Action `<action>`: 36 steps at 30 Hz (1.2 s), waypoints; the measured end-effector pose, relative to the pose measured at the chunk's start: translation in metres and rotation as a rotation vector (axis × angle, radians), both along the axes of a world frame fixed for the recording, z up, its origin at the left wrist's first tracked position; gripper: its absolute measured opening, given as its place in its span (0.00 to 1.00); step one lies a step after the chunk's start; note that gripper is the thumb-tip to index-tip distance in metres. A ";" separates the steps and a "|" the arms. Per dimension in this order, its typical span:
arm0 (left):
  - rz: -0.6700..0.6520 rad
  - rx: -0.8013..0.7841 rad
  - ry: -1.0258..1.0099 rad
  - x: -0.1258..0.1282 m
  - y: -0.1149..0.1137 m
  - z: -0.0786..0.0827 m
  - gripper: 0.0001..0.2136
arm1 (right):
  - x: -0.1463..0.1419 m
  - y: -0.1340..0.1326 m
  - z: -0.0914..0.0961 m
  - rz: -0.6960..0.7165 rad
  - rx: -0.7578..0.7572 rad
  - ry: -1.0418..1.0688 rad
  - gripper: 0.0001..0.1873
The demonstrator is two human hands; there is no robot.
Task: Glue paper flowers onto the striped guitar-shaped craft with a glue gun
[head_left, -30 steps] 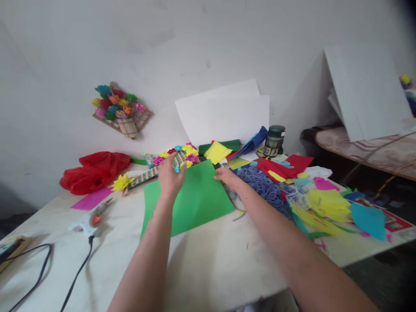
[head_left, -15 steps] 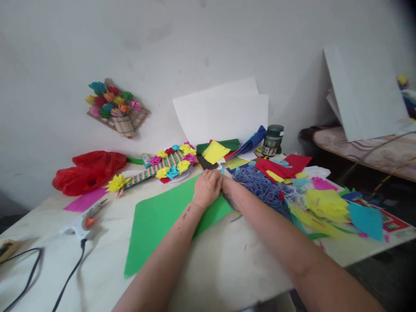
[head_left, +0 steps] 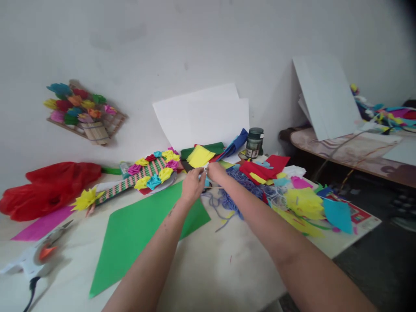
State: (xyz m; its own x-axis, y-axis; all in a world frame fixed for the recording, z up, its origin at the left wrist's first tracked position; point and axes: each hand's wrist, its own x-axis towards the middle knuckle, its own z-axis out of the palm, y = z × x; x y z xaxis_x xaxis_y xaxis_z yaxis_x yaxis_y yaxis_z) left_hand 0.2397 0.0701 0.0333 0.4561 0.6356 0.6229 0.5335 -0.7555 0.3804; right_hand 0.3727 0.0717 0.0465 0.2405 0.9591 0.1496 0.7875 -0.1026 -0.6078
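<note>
Both hands meet at the back middle of the table. My left hand (head_left: 193, 185) is closed with its fingertips pinched, over the far right part of a green sheet (head_left: 139, 229). Close beside it, my right hand (head_left: 216, 172) is also closed, near a tangle of blue-grey yarn (head_left: 240, 186). A small whitish piece (head_left: 206, 166) shows between the fingertips, too small and blurred to name. Just behind the hands lie a yellow paper piece (head_left: 200, 156) and a dark green roll (head_left: 216, 148).
To the left are a flower-covered woven craft (head_left: 130, 182), a red crinkled bundle (head_left: 55, 186) and a glue gun (head_left: 35, 255) with its cord. Coloured scraps (head_left: 303, 203) and a dark jar (head_left: 254, 143) are at right. White boards (head_left: 201, 117) lean on the wall.
The view has swung right, so the table's things sit further left. My hands have come slightly apart, and a whitish piece now shows between them. More loose yarn is visible beside the green sheet.
</note>
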 end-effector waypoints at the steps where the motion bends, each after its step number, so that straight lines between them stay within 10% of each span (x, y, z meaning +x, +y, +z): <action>1: -0.017 -0.010 0.018 0.006 0.001 -0.001 0.13 | 0.012 -0.002 0.004 -0.086 -0.002 -0.079 0.12; 5: -0.134 -0.058 0.125 0.036 0.003 -0.003 0.16 | 0.065 -0.009 0.014 -0.327 0.033 -0.333 0.15; 15: -0.273 -0.071 0.460 0.113 0.042 -0.016 0.18 | 0.163 0.010 -0.005 -0.381 -0.229 -0.435 0.21; 27: -0.269 -0.085 0.581 0.152 0.073 -0.037 0.20 | 0.187 0.039 -0.026 -0.170 -0.229 -0.397 0.17; 36: -0.167 0.051 0.553 0.161 0.087 -0.023 0.32 | 0.198 0.064 -0.017 -0.034 -0.048 -0.311 0.23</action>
